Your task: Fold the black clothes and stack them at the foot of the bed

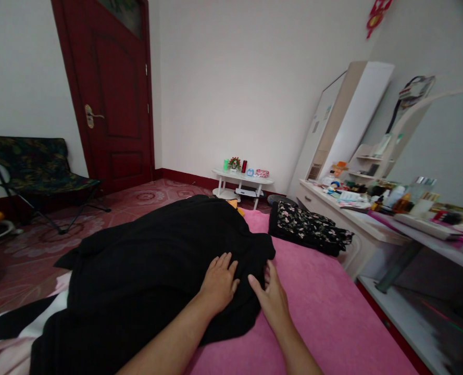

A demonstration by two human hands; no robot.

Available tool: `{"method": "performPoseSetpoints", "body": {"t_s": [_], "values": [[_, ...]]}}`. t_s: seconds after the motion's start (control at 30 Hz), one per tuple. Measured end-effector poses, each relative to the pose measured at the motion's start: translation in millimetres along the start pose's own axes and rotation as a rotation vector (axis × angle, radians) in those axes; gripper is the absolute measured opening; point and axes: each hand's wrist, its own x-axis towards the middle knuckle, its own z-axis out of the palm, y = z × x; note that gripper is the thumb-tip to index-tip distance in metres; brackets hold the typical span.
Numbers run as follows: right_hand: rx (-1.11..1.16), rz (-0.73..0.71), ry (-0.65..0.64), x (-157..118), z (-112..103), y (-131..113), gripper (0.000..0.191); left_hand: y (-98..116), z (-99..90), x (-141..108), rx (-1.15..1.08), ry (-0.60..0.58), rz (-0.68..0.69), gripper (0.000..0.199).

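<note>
A large black garment [157,255] lies spread over the pink bed cover [313,291]; I cannot tell its exact kind. My left hand [219,284] rests flat on top of the cloth near its right side, fingers stretched out. At the garment's right edge is my right hand [272,294], with thumb and fingers apart and the fingertips beside the black fabric. No cloth is visibly pinched in it. Under the garment's left end, white, black and pale pink cloth [32,323] shows.
A folded black floral garment [309,226] lies at the bed's far right corner. Beyond it stands a dressing table [333,208] crowded with bottles. A low white table [242,178] is by the back wall, and a camouflage folding chair [39,166] stands left, near a red door [114,104].
</note>
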Motion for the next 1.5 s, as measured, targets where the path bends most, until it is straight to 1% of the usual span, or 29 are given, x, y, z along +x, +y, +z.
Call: {"method": "performPoseSetpoints", "body": {"t_s": [0.07, 0.13, 0.3, 0.47, 0.53, 0.67, 0.73, 0.87, 0.93, 1.07, 1.17, 1.23, 1.27, 1.33, 1.4, 1.5], "values": [[-0.102, -0.048, -0.006, -4.3, 4.1, -3.5, 0.086, 0.3, 0.2, 0.1, 0.003, -0.002, 0.002, 0.053], [-0.151, -0.073, -0.007, -6.9, 6.2, -6.0, 0.086, 0.3, 0.9, 0.5, 0.003, -0.002, 0.005, 0.053], [-0.121, -0.077, 0.005, -7.7, 6.8, -9.8, 0.09, -0.1, 2.0, 1.5, -0.005, 0.005, -0.002, 0.053], [-0.165, -0.138, 0.018, -9.7, 6.5, -18.8, 0.087, -0.1, -1.5, 0.1, -0.023, -0.005, -0.002, 0.053], [-0.209, -0.163, -0.011, -11.3, 5.4, -23.1, 0.084, -0.1, -2.9, -0.5, -0.03, -0.011, -0.001, 0.053], [-0.292, -0.227, -0.121, -14.1, 2.9, -29.5, 0.068, 0.2, -4.2, 0.0, -0.029, -0.012, 0.0, 0.053], [-0.342, -0.241, -0.146, -14.6, 3.5, -30.7, 0.065, 0.3, -3.9, 0.8, -0.026, -0.015, -0.003, 0.053], [-0.366, -0.225, -0.116, -12.8, 9.2, -28.9, 0.069, 0.1, -3.0, 1.6, -0.022, -0.027, -0.005, 0.053], [-0.358, -0.228, -0.088, -11.6, 11.8, -27.8, 0.068, -0.1, -3.1, 1.2, -0.021, -0.021, -0.002, 0.052], [-0.346, -0.237, -0.075, -11.2, 12.9, -29.1, 0.056, -0.3, -4.7, -0.3, -0.023, -0.014, 0.004, 0.052], [-0.259, -0.227, -0.104, -10.2, 9.4, -32.0, 0.043, 3.4, -9.0, -2.6, -0.038, -0.06, -0.011, 0.054], [-0.178, -0.215, -0.118, -5.5, 1.9, -34.7, 0.035, 10.1, -18.0, -5.6, -0.054, -0.131, -0.019, 0.057], [-0.146, -0.197, -0.115, -1.2, -4.7, -36.2, 0.031, 14.8, -25.5, -8.0, -0.063, -0.169, -0.012, 0.058], [-0.1, -0.136, -0.05, 11.4, -24.8, -38.9, 0.026, 26.3, -47.2, -15.1, -0.092, -0.224, 0.032, 0.059], [-0.074, -0.057, 0.116, 27.1, -53.4, -38.2, 0.024, 37.5, -76.3, -25.6, -0.149, -0.239, 0.104, 0.059], [-0.124, 0.016, 0.509, 45.9, -102.2, -23.5, 0.029, 46.5, -122.3, -43.4, -0.305, -0.26, 0.237, 0.054]]}}
